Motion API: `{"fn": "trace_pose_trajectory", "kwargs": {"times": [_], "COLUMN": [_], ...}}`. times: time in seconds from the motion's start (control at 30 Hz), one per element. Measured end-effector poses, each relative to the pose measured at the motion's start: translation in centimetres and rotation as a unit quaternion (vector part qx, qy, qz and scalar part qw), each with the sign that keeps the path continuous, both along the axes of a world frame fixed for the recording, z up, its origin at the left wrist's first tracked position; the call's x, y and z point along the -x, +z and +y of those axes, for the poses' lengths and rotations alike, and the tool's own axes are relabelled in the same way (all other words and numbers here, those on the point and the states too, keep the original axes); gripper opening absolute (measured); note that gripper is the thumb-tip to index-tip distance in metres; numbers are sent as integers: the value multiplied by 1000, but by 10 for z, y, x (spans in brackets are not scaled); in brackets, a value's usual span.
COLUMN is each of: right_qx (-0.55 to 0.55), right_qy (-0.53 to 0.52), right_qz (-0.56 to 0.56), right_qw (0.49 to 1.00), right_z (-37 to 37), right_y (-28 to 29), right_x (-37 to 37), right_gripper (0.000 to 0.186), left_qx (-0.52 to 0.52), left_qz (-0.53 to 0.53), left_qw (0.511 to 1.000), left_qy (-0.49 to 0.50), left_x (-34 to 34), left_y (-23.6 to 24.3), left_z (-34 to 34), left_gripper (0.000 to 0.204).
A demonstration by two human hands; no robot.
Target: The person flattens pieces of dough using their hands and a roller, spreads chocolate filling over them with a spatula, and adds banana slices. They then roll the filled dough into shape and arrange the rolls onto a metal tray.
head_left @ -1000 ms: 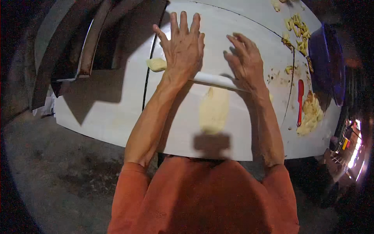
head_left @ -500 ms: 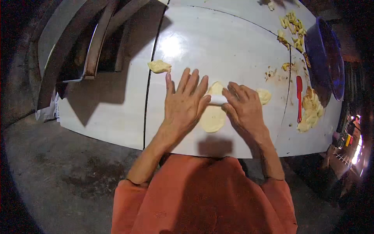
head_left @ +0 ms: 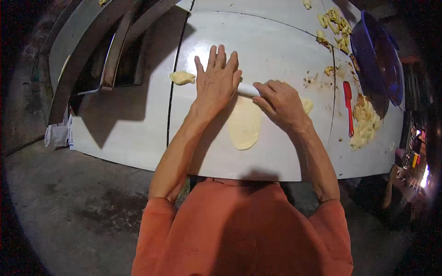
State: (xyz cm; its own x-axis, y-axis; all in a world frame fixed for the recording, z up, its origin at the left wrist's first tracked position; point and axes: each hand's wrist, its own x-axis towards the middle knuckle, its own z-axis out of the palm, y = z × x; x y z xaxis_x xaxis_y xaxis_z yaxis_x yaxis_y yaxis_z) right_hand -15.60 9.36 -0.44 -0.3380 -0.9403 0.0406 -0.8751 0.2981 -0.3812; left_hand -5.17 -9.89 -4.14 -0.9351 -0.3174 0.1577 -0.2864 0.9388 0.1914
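A white rolling pin [head_left: 248, 89] lies across the far end of a flattened oval of pale dough [head_left: 244, 126]. My left hand [head_left: 215, 80] rests flat over the pin's left end, its fingers stretched out and spread. On the other end my right hand [head_left: 283, 102] is closed, with curled fingers. The pin's ends are hidden under my hands. Left of my left hand sits a small lump of dough [head_left: 182, 77]. Another dough piece [head_left: 306, 105] shows partly from behind my right hand.
At the right, a red spatula [head_left: 348, 108] lies beside a heap of dough with brown filling [head_left: 366, 122]. Behind it stand a dark blue tub [head_left: 375, 60] and several dough pieces [head_left: 338, 25]. Dark upright boards [head_left: 113, 55] rise at the left of the white table [head_left: 124, 147].
Both hands have pushed the rolling pin away from me, toward the far end of the dough. The dough now looks longer, and more of it shows on the near side.
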Motion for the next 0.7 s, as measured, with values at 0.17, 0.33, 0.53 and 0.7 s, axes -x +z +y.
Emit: {"fn": "trace_pose_trajectory", "kwargs": {"times": [0.17,0.33,0.53,0.7], "right_qx": [31,-33,-25,73], "right_qy": [5,-22,-29,-84], "right_qz": [-46,84,66,43], "right_qw": [998,996,997,993], "right_z": [41,49,108,139], "right_y": [12,0,-27,-28], "right_x": [-36,-64,-104,-93], "right_gripper": [39,58,60,53], "left_qx": [-141,-70,-157,-143], "left_qz": [22,6,-38,45], "left_qw": [985,996,984,984], "left_qy": [-92,-55,-72,-101], "left_x": [-54,-89,-138,-155], "left_y": [31,12,16,12], "left_z": [21,64,111,97], "left_gripper": [59,63,69,74]}}
